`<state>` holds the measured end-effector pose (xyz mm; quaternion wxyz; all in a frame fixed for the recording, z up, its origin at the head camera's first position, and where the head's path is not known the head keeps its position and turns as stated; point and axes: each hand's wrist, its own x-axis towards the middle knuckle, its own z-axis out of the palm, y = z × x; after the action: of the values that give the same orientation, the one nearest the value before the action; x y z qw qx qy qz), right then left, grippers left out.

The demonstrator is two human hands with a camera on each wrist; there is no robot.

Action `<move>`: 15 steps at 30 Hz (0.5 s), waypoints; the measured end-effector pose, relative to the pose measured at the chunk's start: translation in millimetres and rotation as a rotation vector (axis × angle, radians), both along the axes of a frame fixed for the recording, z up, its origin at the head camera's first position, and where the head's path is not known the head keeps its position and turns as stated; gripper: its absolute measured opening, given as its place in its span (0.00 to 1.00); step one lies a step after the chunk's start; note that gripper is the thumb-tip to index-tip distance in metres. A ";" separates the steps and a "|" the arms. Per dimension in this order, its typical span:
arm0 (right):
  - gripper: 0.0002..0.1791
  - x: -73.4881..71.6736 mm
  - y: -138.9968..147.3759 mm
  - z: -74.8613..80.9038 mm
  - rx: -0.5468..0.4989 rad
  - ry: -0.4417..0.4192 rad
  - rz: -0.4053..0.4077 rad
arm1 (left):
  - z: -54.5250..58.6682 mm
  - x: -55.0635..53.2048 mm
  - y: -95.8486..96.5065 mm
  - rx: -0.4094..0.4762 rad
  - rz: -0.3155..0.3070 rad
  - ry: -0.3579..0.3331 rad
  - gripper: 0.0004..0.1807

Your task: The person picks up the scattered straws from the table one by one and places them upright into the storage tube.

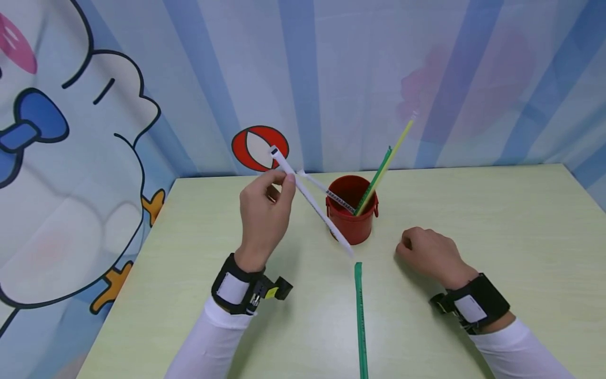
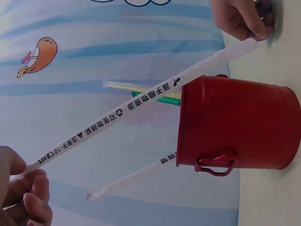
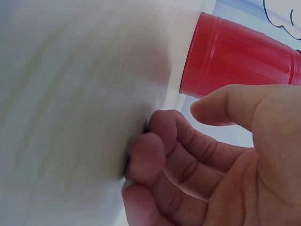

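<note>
Between thumb and fingertips my left hand (image 1: 266, 218) pinches a white paper-wrapped straw (image 2: 106, 119) near its upper end. The straw slants down to the right, in front of a small red bucket (image 1: 352, 227); dark print runs along its wrapper. Inside the bucket lean another white wrapped straw (image 1: 319, 185), a green straw (image 1: 384, 162) and a yellow straw (image 1: 401, 138) in a clear wrapper. To the right of the bucket, my right hand (image 1: 433, 255) rests on the table, fingers loosely curled and holding nothing, as the right wrist view shows.
A green wrapped straw (image 1: 361, 321) lies on the pale wooden table (image 1: 303, 337) in front of the bucket, pointing toward me. Behind the table's far edge hangs a blue striped curtain (image 1: 341, 79) with cartoon prints. The bucket has small side handles (image 2: 218, 165).
</note>
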<state>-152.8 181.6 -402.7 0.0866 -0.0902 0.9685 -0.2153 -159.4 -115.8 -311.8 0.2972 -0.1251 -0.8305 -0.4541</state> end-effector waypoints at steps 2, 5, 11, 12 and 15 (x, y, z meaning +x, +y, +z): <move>0.12 -0.1 0.2 -0.5 -0.002 -0.001 -0.001 | 2.1 -0.2 0.6 0.007 -0.002 0.009 0.12; 0.13 0.0 -0.1 -0.9 -0.005 0.004 0.000 | 5.6 0.2 0.3 0.025 -0.004 0.017 0.12; 0.14 0.1 -0.3 -0.9 -0.006 0.004 0.001 | 10.5 0.1 -2.1 0.087 -0.011 0.055 0.11; 0.14 -0.1 -0.1 -1.3 -0.004 0.003 0.000 | 10.9 0.1 -2.4 0.098 -0.009 0.059 0.12; 0.14 -0.2 0.1 -1.1 -0.002 0.002 0.001 | 12.3 0.1 -3.0 0.128 -0.005 0.083 0.12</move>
<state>-153.0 181.7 -403.8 0.0857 -0.0908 0.9684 -0.2160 -159.3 -118.8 -299.5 0.3376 -0.1265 -0.7865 -0.5014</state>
